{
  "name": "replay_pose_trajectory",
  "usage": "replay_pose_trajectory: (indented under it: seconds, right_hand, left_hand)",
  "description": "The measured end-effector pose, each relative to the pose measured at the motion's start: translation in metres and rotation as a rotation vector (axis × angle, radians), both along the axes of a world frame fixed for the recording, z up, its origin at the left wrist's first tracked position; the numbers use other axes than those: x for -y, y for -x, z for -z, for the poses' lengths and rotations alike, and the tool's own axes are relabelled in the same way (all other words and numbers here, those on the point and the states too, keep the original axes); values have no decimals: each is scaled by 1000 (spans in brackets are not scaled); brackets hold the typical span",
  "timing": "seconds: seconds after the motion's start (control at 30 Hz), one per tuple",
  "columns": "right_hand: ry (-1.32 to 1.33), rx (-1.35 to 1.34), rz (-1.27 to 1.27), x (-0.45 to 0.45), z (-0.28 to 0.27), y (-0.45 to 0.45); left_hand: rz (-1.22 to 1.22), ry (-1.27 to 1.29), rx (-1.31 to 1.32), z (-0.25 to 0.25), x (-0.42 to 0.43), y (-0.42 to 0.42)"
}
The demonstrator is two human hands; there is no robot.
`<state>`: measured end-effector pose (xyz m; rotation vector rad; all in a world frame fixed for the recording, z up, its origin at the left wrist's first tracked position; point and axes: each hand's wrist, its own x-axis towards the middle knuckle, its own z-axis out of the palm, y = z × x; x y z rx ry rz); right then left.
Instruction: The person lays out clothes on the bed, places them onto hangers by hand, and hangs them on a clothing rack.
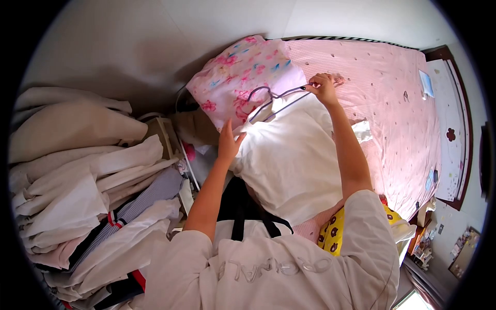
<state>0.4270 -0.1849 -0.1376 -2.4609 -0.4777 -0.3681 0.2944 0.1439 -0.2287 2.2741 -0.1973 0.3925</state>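
A white shirt (294,155) lies spread over the edge of the bed, its neck opening toward the far side. A dark, thin clothes hanger (279,95) lies at that neck, one side inside the collar and the other sticking out over the fabric. My right hand (324,89) pinches the hanger's outer end, above the shirt's right shoulder. At the shirt's left shoulder is my left hand (229,143), thumb and fingers apart, with the thumb at the fabric's edge. Whether it presses on the cloth I cannot tell.
A pink patterned bedsheet (382,103) covers the bed, with a floral pillow (243,77) behind the shirt. On the left hang or lie many pale garments (67,191). A yellow patterned cloth (332,230) sits near my right side. Walls close off the far side.
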Motion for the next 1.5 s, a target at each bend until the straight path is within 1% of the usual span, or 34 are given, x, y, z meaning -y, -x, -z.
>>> replay_pose_trajectory:
  seconds: [0.07, 0.13, 0.23, 0.27, 0.33, 0.4, 0.43, 0.47, 0.53, 0.57, 0.6, 0.67, 0.77, 0.8, 0.83, 0.9, 1.0, 1.03, 1.13, 1.17, 1.27, 1.3, 1.4, 1.43, 1.47, 1.5]
  right_hand:
    - [-14, -63, 7, 3, 13, 1]
    - [-47, -149, 18, 4, 22, 3]
    - [-125, -209, 2, -5, 30, 10]
    - [-67, -157, -45, -13, 34, 17]
    - [0, -137, -75, -40, 24, 35]
    - [21, -96, -82, -59, 27, 51]
    - [47, -170, -71, -63, 24, 59]
    - [39, -137, -87, -63, 21, 65]
    - [18, -70, -119, -62, 16, 74]
    - [-77, 88, -29, -61, 13, 77]
    - [-244, 140, 188, -56, 20, 79]
    - [-570, 243, 619, -42, 50, 82]
    - [-352, -422, 924, -29, 103, 96]
    - [-409, -515, 754, -35, 118, 99]
    - [-462, -605, 579, -51, 121, 100]
    - [-480, -562, 535, -73, 113, 92]
    - [-393, -463, 400, -88, 97, 79]
    - [-444, -416, 338, -91, 96, 75]
    - [-327, -508, 141, -92, 93, 62]
    - [-331, -553, 64, -93, 96, 58]
    - [-192, -678, -166, -92, 70, 51]
    - [-7, -575, -286, -93, 69, 49]
    - [81, -663, -278, -101, 70, 50]
    - [37, -697, -237, -98, 70, 57]
    - [19, -596, -225, -92, 67, 62]
    - [2, -498, -213, -81, 67, 69]
  left_hand:
    - [93, -18, -231, 17, -10, 6]
    - [224, -25, -503, 11, -10, 4]
    - [231, -88, -302, -3, 7, 4]
    - [205, -86, -292, -5, 14, 4]
    - [151, -85, -277, -9, 27, 8]
    - [125, 48, -277, -19, 29, 12]
    - [122, 105, -281, -22, 27, 15]
    - [118, 162, -287, -25, 25, 18]
    - [178, 196, -261, -19, 23, 24]
    - [208, 211, -249, -16, 20, 27]
    - [185, 237, -280, -16, 18, 29]
    - [135, 296, -340, -15, 19, 31]
    - [52, 314, -312, -5, 19, 39]
    - [62, 318, -317, -7, 19, 41]
    - [71, 321, -324, -10, 19, 44]
    - [62, 365, -321, -13, 20, 50]
    - [15, 461, -304, -17, 21, 61]
    - [4, 479, -308, -20, 20, 65]
    - [14, 505, -318, -19, 16, 75]
    - [22, 509, -324, -17, 15, 79]
    - [20, 586, -368, -9, 5, 91]
    - [57, 558, -343, -15, 4, 92]
    - [147, 463, -273, -34, 3, 92]
    - [163, 426, -257, -40, 2, 91]
    - [183, 387, -243, -47, 1, 90]
    - [172, 348, -285, -52, -2, 90]
